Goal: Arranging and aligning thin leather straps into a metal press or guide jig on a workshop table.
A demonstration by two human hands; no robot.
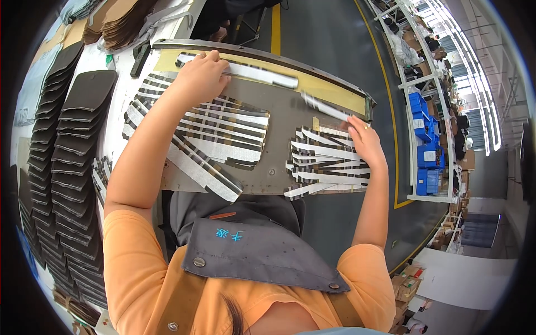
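Note:
My left hand (205, 77) is closed over a white-backed strip with dark checked edges (262, 74), at the far side of the grey work plate (276, 131). In my right hand (365, 140), the fingers pinch the near end of another such strip (325, 106), which points away to the left and is blurred. Beneath my left forearm lies a fanned pile of similar strips (223, 125), with a few set aslant at its near edge. A second pile of strips (326, 162) is just left of my right wrist, overhanging the plate's near edge.
A yellow band (335, 95) and a raised metal rail (268, 62) run along the plate's far side. Overlapping stacks of dark panels (78, 145) cover the left table, with brown panels (120, 25) behind. White shelving with blue bins (427, 153) stands across the aisle at right.

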